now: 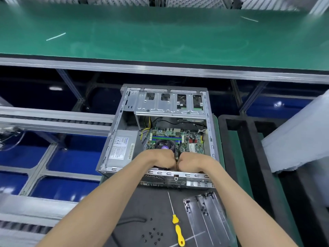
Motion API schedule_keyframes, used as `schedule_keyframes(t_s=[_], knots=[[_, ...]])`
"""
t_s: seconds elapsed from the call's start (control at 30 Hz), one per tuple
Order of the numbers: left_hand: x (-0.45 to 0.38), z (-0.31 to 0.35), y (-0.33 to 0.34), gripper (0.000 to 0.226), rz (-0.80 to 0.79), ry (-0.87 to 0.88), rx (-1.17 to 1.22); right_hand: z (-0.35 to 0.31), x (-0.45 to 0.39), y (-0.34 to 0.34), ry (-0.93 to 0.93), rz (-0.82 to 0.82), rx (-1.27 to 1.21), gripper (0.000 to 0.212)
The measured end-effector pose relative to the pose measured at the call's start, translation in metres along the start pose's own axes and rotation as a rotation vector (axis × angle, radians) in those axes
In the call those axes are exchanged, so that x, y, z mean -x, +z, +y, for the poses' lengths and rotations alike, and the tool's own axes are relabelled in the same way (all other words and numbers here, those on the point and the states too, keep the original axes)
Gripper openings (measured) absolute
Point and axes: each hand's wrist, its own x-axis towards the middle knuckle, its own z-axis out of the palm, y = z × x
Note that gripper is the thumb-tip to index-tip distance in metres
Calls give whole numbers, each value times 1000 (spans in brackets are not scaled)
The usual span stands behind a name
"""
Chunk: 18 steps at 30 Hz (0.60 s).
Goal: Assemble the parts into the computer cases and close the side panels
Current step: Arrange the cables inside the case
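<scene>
Both hands, left point(161, 158) and right point(191, 163), grip a card edge point(177, 152) in the case point(211, 138) on a dark mat point(142, 202) below the green bench point(160, 32)

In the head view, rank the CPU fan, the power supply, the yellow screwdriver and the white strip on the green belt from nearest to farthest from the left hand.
From the left hand:
1. CPU fan, just beyond the knuckles inside the case.
2. Power supply, to the left in the case.
3. Yellow screwdriver, on the dark mat nearer the person.
4. White strip, far left on the green belt.
</scene>
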Motion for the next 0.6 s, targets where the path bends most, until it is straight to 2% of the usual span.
schedule_keyframes(t_s=[0.1,0.23,0.33,0.47,0.6], knots=[[4,-15,-1,16,127,26,314,3,2,-2,-49,66,-128,24],[1,-24,2,24,147,78,589,10,-3,3,-35,275,-220,23],[-3,-25,2,23,163,75,615,11,-12,8,-25,357,-114,13],[-7,-28,2,20,211,76,662,15,-18,13,18,453,-9,26],[-11,-29,2,21,264,76,579,17,-18,19,23,450,-26,13]])
